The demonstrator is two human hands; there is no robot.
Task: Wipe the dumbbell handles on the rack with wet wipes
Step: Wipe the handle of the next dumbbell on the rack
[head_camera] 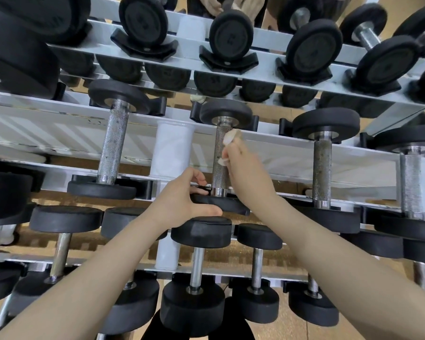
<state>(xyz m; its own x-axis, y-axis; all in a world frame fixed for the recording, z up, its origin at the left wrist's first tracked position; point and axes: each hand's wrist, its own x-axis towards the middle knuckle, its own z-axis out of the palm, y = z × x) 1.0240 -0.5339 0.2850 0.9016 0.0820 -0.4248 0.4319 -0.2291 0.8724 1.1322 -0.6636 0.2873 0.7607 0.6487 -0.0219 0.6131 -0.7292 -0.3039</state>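
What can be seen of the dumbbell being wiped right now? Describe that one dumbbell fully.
The dumbbell lies across the rack's middle tier, handle running away from the camera. It has two round black, rubber-looking heads and a knurled grey metal handle with polished collars at each end. The far head sits in a black cradle. The right hand holds a crumpled white wipe against the handle's upper right side. The left hand grips the near head, thumb under its rim.

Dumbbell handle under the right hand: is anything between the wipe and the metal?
Nothing visible. The right hand presses the wet wipe straight against the knurled handle, while the left hand holds the near weight head below it.
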